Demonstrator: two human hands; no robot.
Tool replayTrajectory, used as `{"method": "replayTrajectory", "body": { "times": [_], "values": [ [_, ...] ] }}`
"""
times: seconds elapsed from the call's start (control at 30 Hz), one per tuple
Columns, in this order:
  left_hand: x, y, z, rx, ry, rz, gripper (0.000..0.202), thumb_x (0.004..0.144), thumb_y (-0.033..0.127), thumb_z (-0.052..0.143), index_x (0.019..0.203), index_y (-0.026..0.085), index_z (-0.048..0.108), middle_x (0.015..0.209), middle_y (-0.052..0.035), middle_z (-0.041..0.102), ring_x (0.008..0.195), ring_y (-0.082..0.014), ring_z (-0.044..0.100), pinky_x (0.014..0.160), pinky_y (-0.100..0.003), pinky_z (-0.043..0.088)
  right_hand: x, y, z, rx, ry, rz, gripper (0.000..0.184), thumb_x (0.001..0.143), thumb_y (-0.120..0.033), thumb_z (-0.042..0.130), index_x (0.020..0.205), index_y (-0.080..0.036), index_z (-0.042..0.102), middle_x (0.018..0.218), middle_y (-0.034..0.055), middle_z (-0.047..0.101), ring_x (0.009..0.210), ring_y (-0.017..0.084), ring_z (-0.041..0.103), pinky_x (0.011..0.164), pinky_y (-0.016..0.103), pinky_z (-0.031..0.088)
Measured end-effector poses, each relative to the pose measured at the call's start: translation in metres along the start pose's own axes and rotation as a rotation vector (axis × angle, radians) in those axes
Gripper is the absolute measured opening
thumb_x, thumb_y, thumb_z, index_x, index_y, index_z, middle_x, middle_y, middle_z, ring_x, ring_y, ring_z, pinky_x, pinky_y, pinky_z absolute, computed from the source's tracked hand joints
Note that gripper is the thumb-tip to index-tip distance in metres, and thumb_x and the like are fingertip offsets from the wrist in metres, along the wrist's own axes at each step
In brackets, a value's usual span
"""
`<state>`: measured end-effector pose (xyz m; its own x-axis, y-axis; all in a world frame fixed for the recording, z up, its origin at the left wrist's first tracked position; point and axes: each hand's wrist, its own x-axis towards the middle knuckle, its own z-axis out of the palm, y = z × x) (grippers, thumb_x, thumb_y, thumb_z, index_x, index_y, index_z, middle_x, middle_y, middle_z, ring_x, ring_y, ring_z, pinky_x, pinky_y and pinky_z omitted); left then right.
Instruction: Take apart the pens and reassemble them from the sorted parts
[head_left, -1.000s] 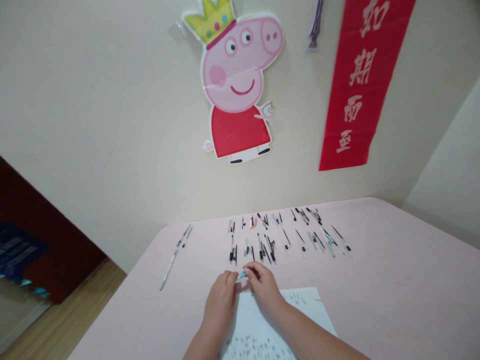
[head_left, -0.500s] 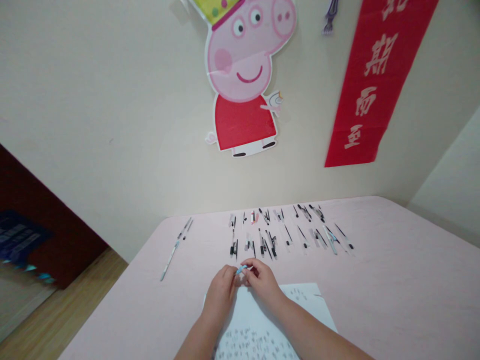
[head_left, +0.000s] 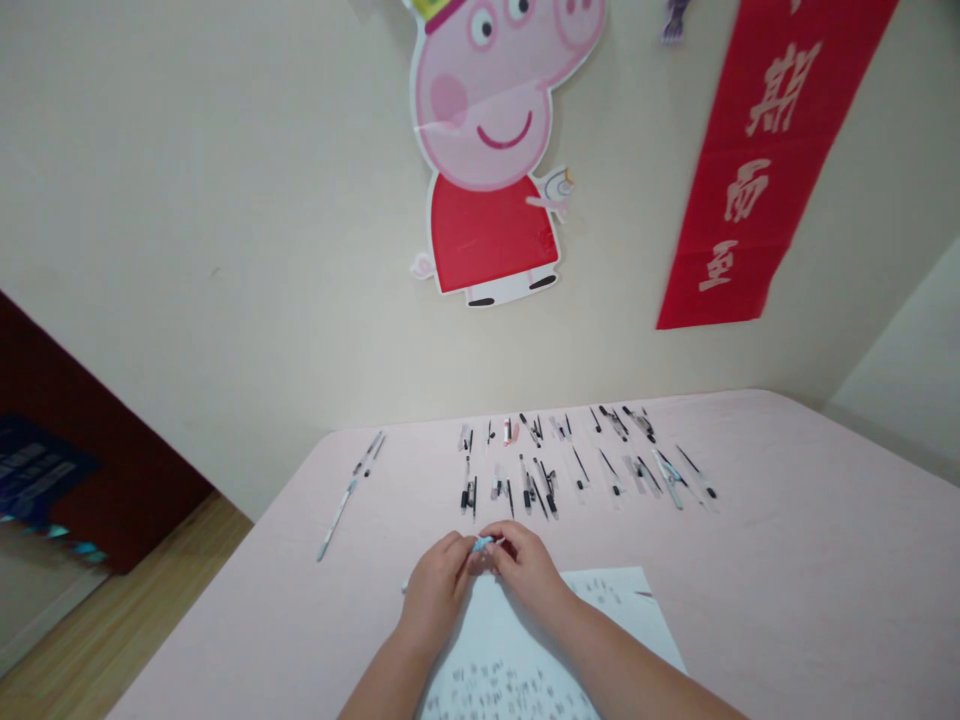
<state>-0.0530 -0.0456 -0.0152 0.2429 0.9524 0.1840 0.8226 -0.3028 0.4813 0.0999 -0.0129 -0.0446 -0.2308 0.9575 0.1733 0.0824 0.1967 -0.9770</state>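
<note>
At one table (pink) (head_left: 795, 560), left hand (head_left: 435, 588) and right hand (head_left: 531, 572) pinch one blue object (head_left: 482, 544).

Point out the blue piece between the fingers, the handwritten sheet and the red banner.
Blue piece (head_left: 482, 545), head view: exposed middle.
Handwritten sheet (head_left: 501, 625), head view: blank part between forearms.
Red banner (head_left: 765, 149), head view: visible middle.
</note>
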Motion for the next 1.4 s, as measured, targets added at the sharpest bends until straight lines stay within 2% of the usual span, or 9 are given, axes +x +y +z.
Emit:
{"method": "replayTrajectory", "body": {
  "times": [0.23,0.5,0.73,1.0,1.17,1.4],
  "values": [
    [-0.003,0.000,-0.003,0.095,-0.016,-0.047,0.028,0.093,0.032,0.038,0.098,0.025,0.065,0.079,-0.0021,0.063,0.074,-0.0173,0.061,0.064,-0.025,0.041,-0.001,-0.007,-0.001,-0.015,-0.023,0.025,0.018,0.074,-0.015,0.051,0.083,-0.017,0.066,0.074,0.0018,0.063,0.061,0.014,0.056,0.060,0.026,0.046],
    [-0.006,-0.003,-0.002,-0.019,0.021,-0.052,0.032,0.093,0.034,0.040,0.115,0.025,0.060,0.091,-0.0045,0.067,0.085,-0.0190,0.062,0.074,-0.028,0.046,-0.003,-0.004,-0.001,-0.076,-0.011,-0.033,0.026,0.072,-0.009,0.049,0.089,-0.018,0.066,0.086,0.0041,0.066,0.077,0.017,0.059,0.072,0.029,0.047],
    [-0.004,-0.003,-0.002,-0.017,-0.016,-0.063,0.030,0.093,0.034,0.040,0.109,0.024,0.064,0.090,-0.0054,0.066,0.085,-0.0197,0.062,0.074,-0.030,0.046,-0.002,-0.005,-0.003,-0.095,0.066,-0.034,0.023,0.074,-0.008,0.046,0.087,-0.018,0.063,0.085,0.0038,0.063,0.074,0.016,0.058,0.068,0.027,0.046],
    [-0.003,-0.006,0.001,-0.069,0.041,-0.080,0.024,0.091,0.032,0.042,0.101,0.021,0.061,0.094,-0.0068,0.066,0.089,-0.0211,0.062,0.079,-0.034,0.047,-0.004,-0.005,-0.010,-0.324,0.145,-0.065,0.023,0.077,-0.007,0.046,0.089,-0.020,0.061,0.085,0.0026,0.062,0.076,0.016,0.058,0.069,0.026,0.043],
    [-0.004,-0.005,0.002,-0.043,0.077,-0.121,0.018,0.088,0.031,0.044,0.093,0.020,0.058,0.086,-0.0055,0.066,0.082,-0.0214,0.063,0.074,-0.034,0.047,-0.006,-0.015,-0.011,-0.502,0.101,-0.047,0.016,0.079,-0.011,0.052,0.081,-0.022,0.063,0.078,0.0015,0.064,0.073,0.017,0.058,0.067,0.026,0.039],
    [-0.006,-0.002,0.001,-0.030,0.083,-0.115,0.016,0.088,0.029,0.043,0.091,0.020,0.057,0.083,-0.0050,0.065,0.080,-0.0211,0.062,0.072,-0.034,0.047,-0.008,-0.016,-0.011,-0.667,0.095,-0.082,0.018,0.078,-0.007,0.050,0.080,-0.021,0.061,0.084,0.0028,0.061,0.078,0.018,0.058,0.069,0.028,0.040]
  ]
}}
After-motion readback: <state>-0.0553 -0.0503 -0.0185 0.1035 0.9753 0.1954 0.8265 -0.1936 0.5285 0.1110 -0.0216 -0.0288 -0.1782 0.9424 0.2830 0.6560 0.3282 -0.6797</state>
